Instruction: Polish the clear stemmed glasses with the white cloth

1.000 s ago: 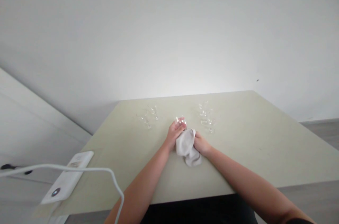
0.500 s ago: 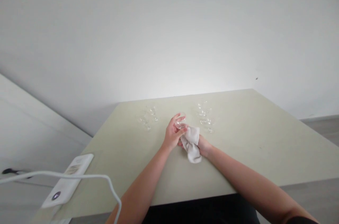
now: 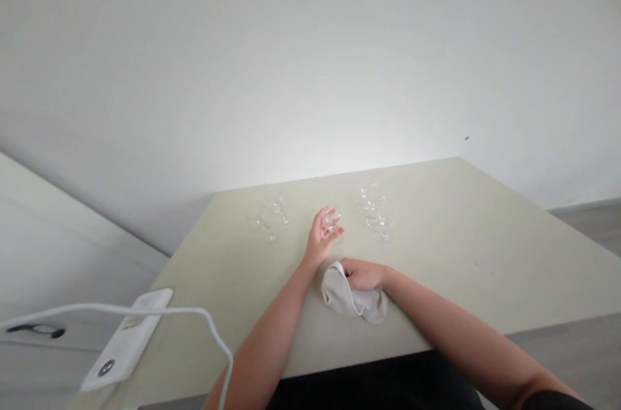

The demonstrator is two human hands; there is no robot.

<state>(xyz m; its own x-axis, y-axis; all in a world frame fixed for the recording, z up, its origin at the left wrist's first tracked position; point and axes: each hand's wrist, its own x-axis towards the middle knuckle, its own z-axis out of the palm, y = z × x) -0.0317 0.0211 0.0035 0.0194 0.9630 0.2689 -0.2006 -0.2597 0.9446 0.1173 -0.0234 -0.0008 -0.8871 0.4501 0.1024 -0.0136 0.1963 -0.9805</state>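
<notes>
My left hand (image 3: 320,237) is curled around a small clear glass (image 3: 332,218) above the middle of the table, thumb on the near side and fingers behind the bowl. Closer to the table's front edge, my right hand (image 3: 365,274) grips a crumpled whitish cloth (image 3: 342,292), which hangs below and to the left of the fingers. The cloth and the glass are apart. Clear stemmed glasses stand in two groups: some glasses (image 3: 274,209) lie beyond my left hand to the left, others (image 3: 376,206) beyond it to the right.
The pale green table (image 3: 446,242) meets a white wall (image 3: 310,74) at the back. At its left edge lies a white flat device (image 3: 129,339) with a round dark button. A white cable (image 3: 160,311) crosses the lower left in front of my left arm.
My right hand has drawn the cloth off the glass, toward me. The glass stays in my left hand at nearly the same place. The camera view has shifted slightly.
</notes>
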